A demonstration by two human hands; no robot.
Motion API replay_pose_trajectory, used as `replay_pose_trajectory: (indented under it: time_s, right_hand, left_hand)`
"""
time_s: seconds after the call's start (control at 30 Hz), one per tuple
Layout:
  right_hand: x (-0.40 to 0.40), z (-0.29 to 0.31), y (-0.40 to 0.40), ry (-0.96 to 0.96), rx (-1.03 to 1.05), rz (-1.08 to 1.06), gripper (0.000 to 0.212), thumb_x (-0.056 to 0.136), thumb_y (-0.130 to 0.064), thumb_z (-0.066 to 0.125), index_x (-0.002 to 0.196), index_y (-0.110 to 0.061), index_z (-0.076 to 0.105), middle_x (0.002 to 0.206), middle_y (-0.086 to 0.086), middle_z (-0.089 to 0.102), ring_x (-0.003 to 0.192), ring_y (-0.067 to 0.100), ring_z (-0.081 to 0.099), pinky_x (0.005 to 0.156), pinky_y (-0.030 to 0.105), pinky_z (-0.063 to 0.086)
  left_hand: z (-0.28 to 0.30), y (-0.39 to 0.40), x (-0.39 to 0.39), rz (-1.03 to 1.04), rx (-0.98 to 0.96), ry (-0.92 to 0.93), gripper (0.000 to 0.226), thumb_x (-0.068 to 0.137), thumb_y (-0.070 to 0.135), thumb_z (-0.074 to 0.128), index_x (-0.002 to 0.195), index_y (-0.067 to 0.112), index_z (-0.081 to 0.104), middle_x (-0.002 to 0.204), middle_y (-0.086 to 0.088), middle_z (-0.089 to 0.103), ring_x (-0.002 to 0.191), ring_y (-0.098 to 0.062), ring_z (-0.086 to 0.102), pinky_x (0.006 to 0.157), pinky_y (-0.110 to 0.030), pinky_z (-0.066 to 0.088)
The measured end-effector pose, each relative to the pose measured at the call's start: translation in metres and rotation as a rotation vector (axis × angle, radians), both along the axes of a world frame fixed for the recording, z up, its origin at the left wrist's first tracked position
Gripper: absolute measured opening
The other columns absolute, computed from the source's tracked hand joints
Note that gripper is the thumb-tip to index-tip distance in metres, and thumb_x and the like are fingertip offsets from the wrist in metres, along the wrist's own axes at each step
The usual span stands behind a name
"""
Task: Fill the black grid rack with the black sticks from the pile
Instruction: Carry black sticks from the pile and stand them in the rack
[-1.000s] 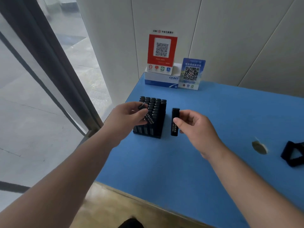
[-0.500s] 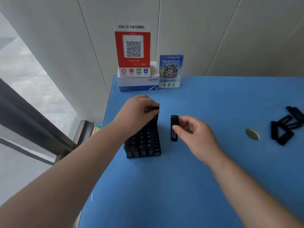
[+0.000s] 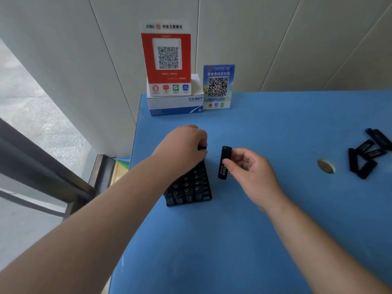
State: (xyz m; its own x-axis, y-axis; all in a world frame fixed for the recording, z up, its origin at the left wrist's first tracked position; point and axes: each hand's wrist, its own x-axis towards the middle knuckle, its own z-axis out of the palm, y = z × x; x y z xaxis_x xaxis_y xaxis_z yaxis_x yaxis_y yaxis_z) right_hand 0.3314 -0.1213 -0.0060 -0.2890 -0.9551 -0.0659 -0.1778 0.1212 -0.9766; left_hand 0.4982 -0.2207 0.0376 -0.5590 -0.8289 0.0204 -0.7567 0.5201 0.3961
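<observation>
Across the blue tabletop (image 3: 254,230) the task's things are spread from left to right: the rack (image 3: 188,185) stands near the left edge, and the pile (image 3: 368,152) of loose sticks lies well apart from it at the far right. Most visible cells of the rack are seen to hold sticks already; its far rows are hidden under the left hand (image 3: 182,147).

The left hand is held over the far part of the rack, and a stick end (image 3: 202,147) is seen gripped under its curled fingers; whether that stick is seated yet cannot be told. The step in hand is judged to be the insertion of this stick. It is best kept upright over an empty cell and pressed straight down, with the rack steadied so that it is not tipped.

A second stick (image 3: 223,164) is held upright just right of the rack, pinched by the thumb and fingers (image 3: 228,163) of the right hand (image 3: 252,172), the other fingers being loosely curled. It is best kept clear until the left hand is withdrawn.
</observation>
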Motion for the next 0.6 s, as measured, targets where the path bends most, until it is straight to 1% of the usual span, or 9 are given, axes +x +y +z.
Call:
replay_pose_trajectory:
  time_s: [0.1, 0.2, 0.27, 0.37, 0.47, 0.6]
  right_hand:
    - [0.0, -0.002, -0.002, 0.012, -0.007, 0.017, 0.013, 0.09, -0.013, 0.072, 0.095, -0.025, 0.071, 0.094, 0.0, 0.075, 0.085, 0.015, 0.069, 0.083, 0.024, 0.055]
    - [-0.001, -0.004, -0.003, 0.016, -0.011, 0.025, 0.013, 0.09, -0.012, 0.072, 0.094, -0.025, 0.071, 0.094, 0.001, 0.075, 0.087, 0.019, 0.069, 0.081, 0.024, 0.055]
    - [-0.002, -0.005, -0.005, 0.019, -0.008, 0.031, 0.012, 0.09, -0.014, 0.073, 0.095, -0.025, 0.071, 0.093, 0.0, 0.075, 0.088, 0.02, 0.07, 0.083, 0.028, 0.056]
    - [-0.004, -0.007, -0.008, 0.031, -0.02, 0.049, 0.011, 0.089, -0.015, 0.073, 0.093, -0.025, 0.071, 0.091, 0.0, 0.075, 0.087, 0.021, 0.069, 0.084, 0.033, 0.055]
    - [-0.005, -0.006, -0.012, 0.067, -0.044, 0.075, 0.017, 0.088, -0.015, 0.075, 0.088, -0.03, 0.07, 0.089, -0.005, 0.075, 0.086, 0.017, 0.07, 0.082, 0.03, 0.055]
    - [-0.004, -0.005, -0.022, 0.148, -0.062, 0.122, 0.018, 0.087, -0.015, 0.076, 0.086, -0.033, 0.071, 0.086, -0.013, 0.075, 0.082, 0.01, 0.07, 0.079, 0.024, 0.055]
  left_hand:
    - [0.003, -0.001, -0.001, 0.011, -0.003, -0.041, 0.008, 0.09, 0.024, 0.062, 0.091, 0.018, 0.066, 0.094, 0.002, 0.057, 0.089, -0.019, 0.058, 0.075, -0.03, 0.047]
    - [0.004, -0.001, -0.003, 0.018, -0.022, -0.112, 0.014, 0.091, 0.031, 0.062, 0.098, 0.021, 0.069, 0.098, 0.002, 0.06, 0.093, -0.021, 0.058, 0.081, -0.035, 0.051]
    - [0.004, 0.0, -0.005, 0.018, -0.037, -0.146, 0.016, 0.092, 0.033, 0.062, 0.101, 0.022, 0.071, 0.1, 0.001, 0.061, 0.096, -0.021, 0.058, 0.084, -0.038, 0.052]
    - [0.001, 0.0, -0.006, 0.03, -0.049, -0.159, 0.015, 0.092, 0.034, 0.063, 0.094, 0.022, 0.071, 0.097, 0.002, 0.059, 0.097, -0.021, 0.054, 0.083, -0.036, 0.05]
    - [-0.002, 0.002, -0.002, 0.077, 0.002, -0.072, 0.012, 0.087, 0.035, 0.068, 0.087, 0.023, 0.069, 0.09, 0.006, 0.057, 0.091, -0.018, 0.056, 0.08, -0.035, 0.051]
    - [-0.004, 0.008, 0.01, 0.175, 0.007, 0.118, 0.013, 0.087, 0.036, 0.068, 0.092, 0.025, 0.07, 0.09, 0.009, 0.059, 0.086, -0.011, 0.057, 0.079, -0.031, 0.05]
